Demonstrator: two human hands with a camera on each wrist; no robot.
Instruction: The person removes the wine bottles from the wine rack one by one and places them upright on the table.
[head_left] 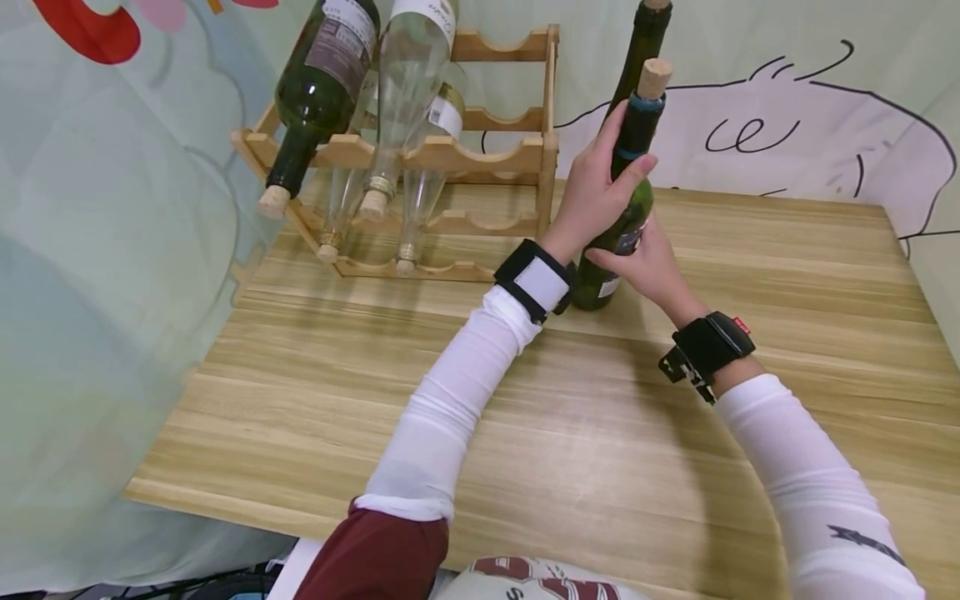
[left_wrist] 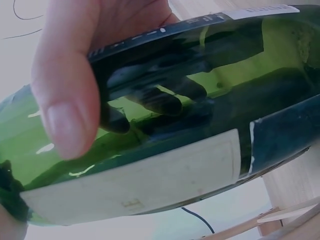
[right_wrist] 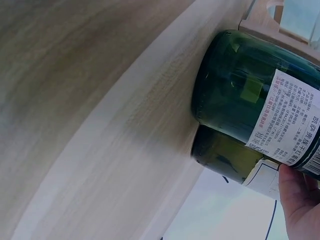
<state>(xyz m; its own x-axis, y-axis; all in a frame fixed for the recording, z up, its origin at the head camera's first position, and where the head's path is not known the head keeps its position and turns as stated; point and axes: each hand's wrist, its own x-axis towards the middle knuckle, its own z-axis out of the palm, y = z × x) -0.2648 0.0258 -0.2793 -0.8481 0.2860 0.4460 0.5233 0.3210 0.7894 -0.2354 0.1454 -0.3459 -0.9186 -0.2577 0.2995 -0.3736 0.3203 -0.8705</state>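
Observation:
A green wine bottle [head_left: 637,204] with a dark neck and cork stands nearly upright on the wooden table [head_left: 585,433], leaning slightly right. My left hand [head_left: 592,196] grips it at the neck and shoulder, the thumb across the front. Lower down, my right hand [head_left: 648,262] holds the labelled body, thumb in front and fingers behind. Directly behind stands a second corked bottle [head_left: 637,50], mostly hidden by the first. In the right wrist view, the front bottle's white back label [right_wrist: 287,117] shows, and the second bottle [right_wrist: 220,150] sits beside it.
Left of the bottles stands a wooden wine rack [head_left: 510,154]. It holds a dark corked bottle [head_left: 322,92] and several clear ones, including an upper clear bottle [head_left: 408,83], necks pointing toward me. A printed cloth [head_left: 787,142] hangs behind the table.

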